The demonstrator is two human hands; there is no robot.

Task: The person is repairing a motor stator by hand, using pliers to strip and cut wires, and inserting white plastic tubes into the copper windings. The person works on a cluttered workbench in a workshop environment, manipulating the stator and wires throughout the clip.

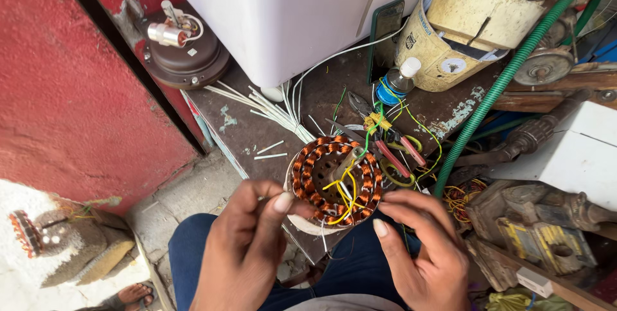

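A round stator [335, 179] wound with copper coils lies on the workbench [321, 99] near its front edge, with yellow wires [344, 192] crossing its centre. My left hand [247, 247] pinches the stator's near left rim between thumb and fingers. At the near right rim, my right hand [424, 250] has its fingers curled and the fingertips touch the coils. Whether either hand also holds a thin wire is too small to tell.
Red-handled pliers [392, 153] lie just behind the stator, beside green and yellow wires. White sleeve strips [270, 108], a small bottle [396, 83], a phone [384, 28], a cream motor housing [466, 25], a green corrugated hose [508, 83] and a brown fan motor [183, 47] surround it.
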